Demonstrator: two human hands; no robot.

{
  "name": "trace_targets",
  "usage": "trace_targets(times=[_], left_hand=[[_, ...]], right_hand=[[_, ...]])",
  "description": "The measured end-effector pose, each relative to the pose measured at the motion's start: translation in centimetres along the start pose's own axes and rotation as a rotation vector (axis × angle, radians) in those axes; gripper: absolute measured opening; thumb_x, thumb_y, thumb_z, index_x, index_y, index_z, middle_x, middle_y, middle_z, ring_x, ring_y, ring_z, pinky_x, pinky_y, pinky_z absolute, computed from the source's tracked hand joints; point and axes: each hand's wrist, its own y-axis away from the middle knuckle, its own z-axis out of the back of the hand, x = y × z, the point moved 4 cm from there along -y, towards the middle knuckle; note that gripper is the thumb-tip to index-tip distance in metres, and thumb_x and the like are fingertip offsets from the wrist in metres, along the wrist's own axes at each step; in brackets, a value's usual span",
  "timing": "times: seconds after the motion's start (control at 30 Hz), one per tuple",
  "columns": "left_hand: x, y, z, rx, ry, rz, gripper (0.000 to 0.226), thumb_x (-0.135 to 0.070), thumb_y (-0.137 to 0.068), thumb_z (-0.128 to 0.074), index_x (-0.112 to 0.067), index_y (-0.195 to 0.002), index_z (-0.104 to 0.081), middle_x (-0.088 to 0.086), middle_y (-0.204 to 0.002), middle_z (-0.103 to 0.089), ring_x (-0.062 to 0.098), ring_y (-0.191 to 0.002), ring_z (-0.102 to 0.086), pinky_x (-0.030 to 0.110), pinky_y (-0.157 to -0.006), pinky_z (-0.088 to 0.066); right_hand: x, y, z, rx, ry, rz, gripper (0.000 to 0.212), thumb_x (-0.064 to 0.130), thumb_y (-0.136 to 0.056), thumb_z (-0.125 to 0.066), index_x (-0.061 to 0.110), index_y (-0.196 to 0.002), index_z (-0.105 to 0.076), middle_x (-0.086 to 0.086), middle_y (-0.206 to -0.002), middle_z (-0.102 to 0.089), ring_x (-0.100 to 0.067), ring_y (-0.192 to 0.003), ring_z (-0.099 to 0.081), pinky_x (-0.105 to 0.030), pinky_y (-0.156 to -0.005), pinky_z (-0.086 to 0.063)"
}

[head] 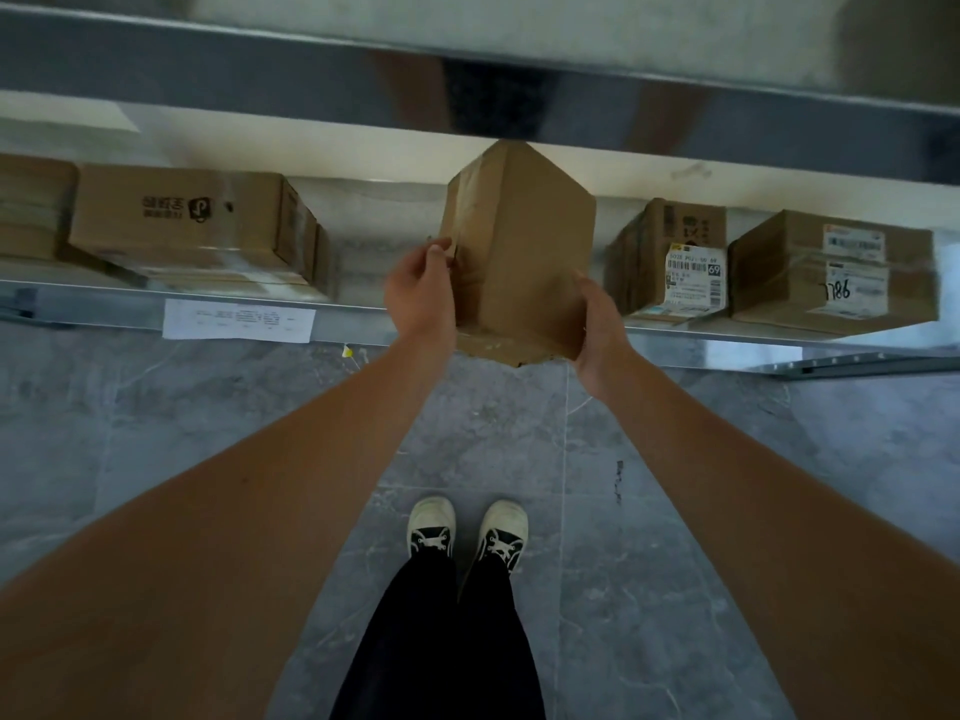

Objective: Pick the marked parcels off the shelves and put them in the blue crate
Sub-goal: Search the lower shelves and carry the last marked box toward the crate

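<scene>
Two hands on one parcel [519,252] — left hand [421,293] clamps the taped left face with thumb curled over the near edge, right hand [597,324] cups the lower right corner, fingers wrapped round the far side and mostly hidden. Neither hand is free.

Parcel sits between the hands, stood on end: long axis runs up-down in view, one vertical edge turned toward the camera. Its bottom hangs past the shelf lip [337,309], over the floor [208,407], so I'd judge it lifted clear, not resting. Top corner is close under the upper shelf beam [260,65] — cannot tell if it touches.

Key relation: parcel is straight ahead, centred on the body, both hands about equally near. No mark visible on the faces shown.

Blue crate is not in view, so direction of the carry is unknown. Next move likely pulls back toward the body, away from the neighbours — box on left [192,220], labelled box on right [670,257], both apart from it.
</scene>
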Motion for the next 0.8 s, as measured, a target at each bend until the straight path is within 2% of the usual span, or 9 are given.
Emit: trace_targets(times=[0.07, 0.2, 0.33, 0.43, 0.5, 0.6, 0.67, 0.73, 0.8], left_hand=[[-0.3, 0.3, -0.3, 0.046, -0.032, -0.025, 0.026, -0.016, -0.093, -0.052, -0.015, -0.103, -0.076, -0.002, -0.087, -0.07, 0.008, -0.08, -0.059, 0.032, -0.083, -0.052], [-0.8, 0.6, -0.3, 0.094, -0.078, -0.021, 0.027, -0.023, -0.095, -0.05, -0.02, -0.104, -0.074, -0.002, -0.092, -0.069, 0.003, -0.077, -0.054, 0.021, -0.072, -0.043], [-1.8, 0.8, 0.0, 0.108, -0.056, 0.046, 0.031, -0.032, -0.098, -0.043, -0.022, -0.088, -0.07, -0.003, -0.09, -0.064, 0.009, -0.083, -0.053, 0.026, -0.075, -0.041], [-2.4, 1.3, 0.5, 0.1, 0.002, 0.096, 0.037, -0.033, -0.098, -0.035, -0.027, -0.109, -0.071, -0.007, -0.113, -0.066, 0.01, -0.102, -0.055, 0.03, -0.087, -0.044], [-2.9, 1.6, 0.9, 0.098, 0.024, 0.1, 0.04, -0.031, -0.1, -0.033, -0.023, -0.12, -0.066, -0.006, -0.117, -0.065, 0.008, -0.101, -0.056, 0.027, -0.083, -0.045], [-3.1, 1.8, 1.3, 0.093, 0.051, 0.106, 0.037, -0.027, -0.1, -0.032, -0.02, -0.108, -0.068, -0.005, -0.107, -0.067, 0.006, -0.093, -0.057, 0.025, -0.079, -0.042], [-3.1, 1.9, 1.4, 0.068, 0.051, 0.099, 0.037, -0.025, -0.1, -0.033, -0.019, -0.103, -0.069, -0.006, -0.093, -0.065, 0.004, -0.085, -0.055, 0.023, -0.073, -0.04], [-3.0, 1.8, 1.4, 0.037, 0.049, 0.099, 0.038, -0.024, -0.099, -0.035, -0.014, -0.107, -0.07, -0.008, -0.082, -0.06, 0.004, -0.079, -0.052, 0.02, -0.065, -0.039], [-3.0, 1.9, 1.3, 0.046, 0.075, 0.104, 0.037, -0.024, -0.099, -0.036, -0.015, -0.104, -0.071, -0.006, -0.085, -0.063, 0.006, -0.081, -0.054, 0.019, -0.065, -0.041]], right_hand=[[0.0, 0.2, 0.1, 0.008, -0.003, 0.002, 0.067, 0.054, -0.076, -0.063, 0.023, -0.134, -0.054, -0.003, -0.134, -0.058, -0.025, -0.118, -0.056, -0.046, -0.105, -0.045], [1.1, 1.0, 0.4, 0.016, 0.002, 0.057, 0.048, 0.049, -0.091, -0.058, 0.019, -0.129, -0.058, 0.0, -0.126, -0.061, -0.018, -0.112, -0.057, -0.038, -0.102, -0.047], [2.8, 1.9, 0.9, 0.01, -0.056, 0.137, 0.028, 0.043, -0.098, -0.049, 0.02, -0.096, -0.065, 0.002, -0.094, -0.067, -0.011, -0.086, -0.061, -0.025, -0.077, -0.048], [4.2, 2.6, 1.2, -0.002, -0.116, 0.184, 0.028, 0.039, -0.099, -0.048, 0.02, -0.087, -0.065, 0.005, -0.083, -0.067, -0.009, -0.078, -0.059, -0.024, -0.078, -0.046], [4.9, 2.9, 1.3, 0.027, -0.149, 0.202, 0.028, 0.037, -0.099, -0.049, 0.018, -0.086, -0.065, 0.004, -0.082, -0.068, -0.01, -0.077, -0.06, -0.026, -0.084, -0.048], [5.3, 2.9, 1.5, 0.098, -0.145, 0.21, 0.036, 0.04, -0.099, -0.047, 0.012, -0.112, -0.067, -0.002, -0.101, -0.071, -0.013, -0.08, -0.066, -0.03, -0.084, -0.055], [5.4, 2.9, 1.7, 0.11, -0.101, 0.219, 0.042, 0.04, -0.1, -0.045, 0.01, -0.119, -0.066, -0.002, -0.101, -0.071, -0.012, -0.078, -0.066, -0.029, -0.078, -0.054], [5.4, 2.8, 1.7, 0.113, -0.074, 0.231, 0.036, 0.038, -0.101, -0.044, 0.012, -0.111, -0.068, 0.0, -0.093, -0.07, -0.011, -0.078, -0.065, -0.027, -0.075, -0.052], [5.1, 2.7, 1.7, 0.1, -0.089, 0.226, 0.029, 0.034, -0.101, -0.044, 0.016, -0.098, -0.067, 0.002, -0.088, -0.07, -0.012, -0.077, -0.064, -0.026, -0.072, -0.051]])
